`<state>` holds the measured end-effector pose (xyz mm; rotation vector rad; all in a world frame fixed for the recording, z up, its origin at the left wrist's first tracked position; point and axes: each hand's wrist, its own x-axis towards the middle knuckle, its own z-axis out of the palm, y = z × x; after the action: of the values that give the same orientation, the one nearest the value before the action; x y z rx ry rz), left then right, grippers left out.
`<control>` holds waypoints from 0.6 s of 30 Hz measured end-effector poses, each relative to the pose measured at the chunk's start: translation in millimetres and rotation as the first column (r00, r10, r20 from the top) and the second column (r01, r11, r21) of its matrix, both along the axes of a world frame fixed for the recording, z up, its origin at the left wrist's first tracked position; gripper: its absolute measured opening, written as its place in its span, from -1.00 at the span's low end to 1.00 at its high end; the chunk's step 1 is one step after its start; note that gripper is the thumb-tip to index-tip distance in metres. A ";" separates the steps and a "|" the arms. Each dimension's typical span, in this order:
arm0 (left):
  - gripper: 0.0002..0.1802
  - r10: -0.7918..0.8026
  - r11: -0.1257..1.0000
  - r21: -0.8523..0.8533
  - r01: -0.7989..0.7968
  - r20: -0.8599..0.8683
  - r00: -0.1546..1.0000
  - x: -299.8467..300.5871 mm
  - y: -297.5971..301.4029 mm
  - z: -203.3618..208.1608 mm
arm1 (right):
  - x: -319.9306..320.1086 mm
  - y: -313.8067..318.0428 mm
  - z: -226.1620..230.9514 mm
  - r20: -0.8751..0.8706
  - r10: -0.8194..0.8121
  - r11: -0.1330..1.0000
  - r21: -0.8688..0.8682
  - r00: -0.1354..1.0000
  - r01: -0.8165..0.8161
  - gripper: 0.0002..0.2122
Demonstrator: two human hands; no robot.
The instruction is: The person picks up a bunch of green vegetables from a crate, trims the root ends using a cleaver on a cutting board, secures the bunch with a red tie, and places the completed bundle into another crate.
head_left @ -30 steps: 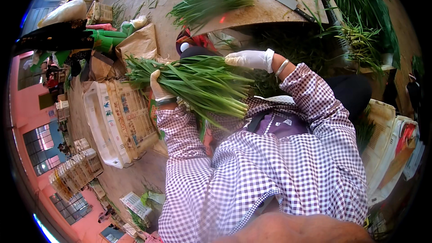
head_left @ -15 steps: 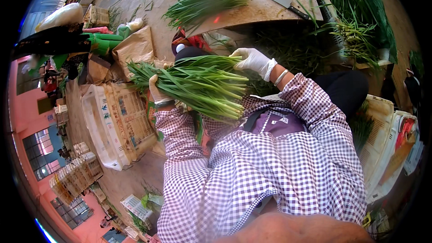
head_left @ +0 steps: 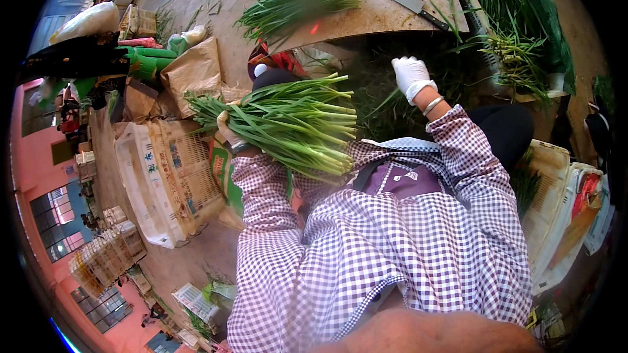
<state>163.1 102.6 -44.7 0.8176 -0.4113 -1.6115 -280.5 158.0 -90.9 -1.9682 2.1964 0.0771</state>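
Observation:
A thick bunch of garlic chives [head_left: 294, 124] lies across my lap, pale stalk ends to the right and leaf tips to the left. My gloved left hand [head_left: 229, 132] is closed around its leafy part, with most of the fingers hidden under the leaves. Apart from the bunch, my gloved right hand [head_left: 412, 76] hovers over a dark heap of loose leaves [head_left: 383, 88] below the board. Its fingers are curled in, and whatever they hold is hidden. Another bunch of garlic chives [head_left: 301, 10] rests on the board [head_left: 386, 19], left of a cleaver [head_left: 405, 0].
A crate of chives [head_left: 504, 0] stands at the upper right. White plastic crates [head_left: 147, 186] sit to my left, and more crates [head_left: 549, 202] to my right. Brown sacking [head_left: 193, 72] lies at the upper left. The board's near edge overhangs the leaf heap.
My right hand has left the stalk ends and moved right and away from me, over the leaf heap. The left hand keeps its grip on the bunch, nearly in place.

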 end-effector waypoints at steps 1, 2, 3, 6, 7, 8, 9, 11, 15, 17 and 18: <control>-0.51 -0.013 1.000 -0.016 0.013 -0.008 1.000 -1.1 -2.4 -1.6 | -5.8 1.8 -4.0 -0.075 0.048 0.994 -0.094 0.996 -0.055 -0.87; -0.49 -0.023 0.999 -0.027 0.022 -0.014 1.000 -0.8 -3.0 -4.7 | -3.9 1.4 6.8 0.042 0.109 0.982 -0.162 0.993 -0.101 -0.87; -0.49 -0.008 1.000 -0.019 0.008 -0.006 1.000 0.3 -1.4 -5.5 | 4.3 -0.2 19.5 0.160 0.178 0.963 -0.233 0.971 -0.138 -0.87; -0.51 0.024 1.000 -0.007 -0.024 0.034 0.999 4.8 -1.2 -7.3 | 30.6 -0.3 52.9 0.586 0.225 0.974 -0.141 0.778 -0.175 -0.85; -0.52 0.031 0.999 -0.009 -0.031 0.057 0.998 8.3 -1.5 -10.0 | 33.6 0.9 50.0 0.741 0.199 0.971 -0.060 0.641 -0.233 -0.83; -0.52 0.038 0.999 -0.013 -0.038 0.077 0.996 13.4 -2.9 -14.4 | 36.3 1.8 45.0 0.863 0.148 0.953 0.006 0.483 -0.303 -0.81; -0.55 0.048 0.999 0.004 -0.048 -0.003 0.999 18.9 -7.4 -19.4 | 41.4 3.5 40.4 0.947 0.085 0.929 0.038 0.311 -0.367 -0.75; -0.56 -0.018 0.998 -0.054 0.013 -0.089 0.996 20.1 -6.2 -19.3 | 47.8 17.3 39.0 0.980 -0.197 0.855 0.187 0.032 -0.483 -0.67; -0.47 0.070 0.997 0.031 -0.067 -0.102 0.992 29.4 -13.8 -27.0 | 67.0 34.3 46.2 0.891 -0.393 0.841 0.247 -0.229 -0.481 -0.66; -0.35 0.116 0.991 0.075 -0.108 -0.102 0.988 35.8 -16.6 -31.1 | 83.0 37.5 51.9 0.860 -0.431 0.876 0.324 -0.274 -0.358 -0.67; -0.35 0.149 0.986 0.087 -0.141 -0.087 0.985 39.0 -18.1 -33.6 | 86.9 38.1 56.2 0.845 -0.441 0.881 0.343 -0.302 -0.324 -0.67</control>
<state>202.2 84.5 -78.3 0.8105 -0.2167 -1.5313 -193.7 196.1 -34.7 -0.6795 0.7560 -0.7480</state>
